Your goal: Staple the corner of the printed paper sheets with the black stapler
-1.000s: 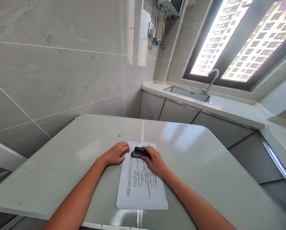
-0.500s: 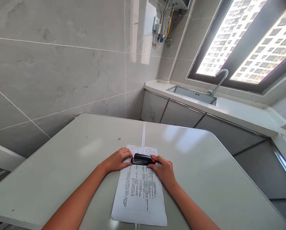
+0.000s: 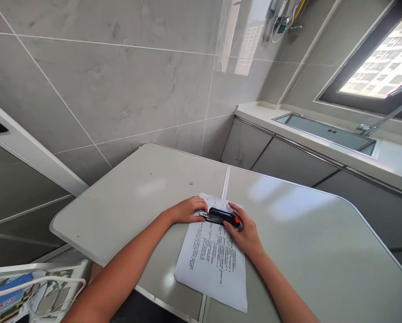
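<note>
A black stapler [image 3: 221, 216] with an orange-red patch at its right end lies crosswise over the upper part of a printed sheet of paper [image 3: 210, 280]. My left hand [image 3: 189, 209] pinches the stapler's left end, where a silvery metal part shows between the black body and my fingers. Around the right end, by the orange-red patch, my right hand [image 3: 244, 229] is closed with thumb and fingers on opposite sides. Whether more sheets lie under the top one I cannot tell.
The pale table [image 3: 305, 251] has a seam strip down its middle. A tiny metallic bit [image 3: 191, 183] lies beyond the paper. At lower left stands a white rack [image 3: 81, 269] with papers and a cable. A counter with a sink [image 3: 329, 132] runs along the back right.
The view has swung left and down, bringing the rack into sight. A silvery metal part now shows at the stapler's left end. Both hands stay on the stapler.
</note>
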### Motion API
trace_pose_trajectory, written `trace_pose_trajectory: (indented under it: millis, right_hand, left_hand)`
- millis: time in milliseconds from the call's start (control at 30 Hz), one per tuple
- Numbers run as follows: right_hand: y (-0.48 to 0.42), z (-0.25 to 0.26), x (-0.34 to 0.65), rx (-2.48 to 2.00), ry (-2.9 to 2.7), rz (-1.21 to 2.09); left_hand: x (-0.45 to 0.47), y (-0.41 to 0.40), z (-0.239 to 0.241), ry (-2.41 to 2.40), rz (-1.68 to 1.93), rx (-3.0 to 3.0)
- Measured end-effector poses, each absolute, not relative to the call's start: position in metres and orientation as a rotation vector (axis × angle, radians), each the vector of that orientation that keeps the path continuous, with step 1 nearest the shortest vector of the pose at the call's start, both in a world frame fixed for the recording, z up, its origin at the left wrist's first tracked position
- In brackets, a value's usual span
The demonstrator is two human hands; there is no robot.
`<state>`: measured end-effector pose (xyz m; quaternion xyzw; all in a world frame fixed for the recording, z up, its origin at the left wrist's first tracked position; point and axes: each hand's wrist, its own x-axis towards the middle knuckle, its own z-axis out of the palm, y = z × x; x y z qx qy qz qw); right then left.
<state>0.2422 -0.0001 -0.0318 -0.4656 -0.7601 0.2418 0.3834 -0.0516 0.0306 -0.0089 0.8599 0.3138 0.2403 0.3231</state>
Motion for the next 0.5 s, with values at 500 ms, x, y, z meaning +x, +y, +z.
trace_pose_trajectory:
  millis: [500]
  right_hand:
    - [-0.021, -0.021, 0.242, -0.821, -2.146, -0.005]
  left_hand:
    - [-0.015, 0.024, -0.007, 0.578, 0.86, 0.639]
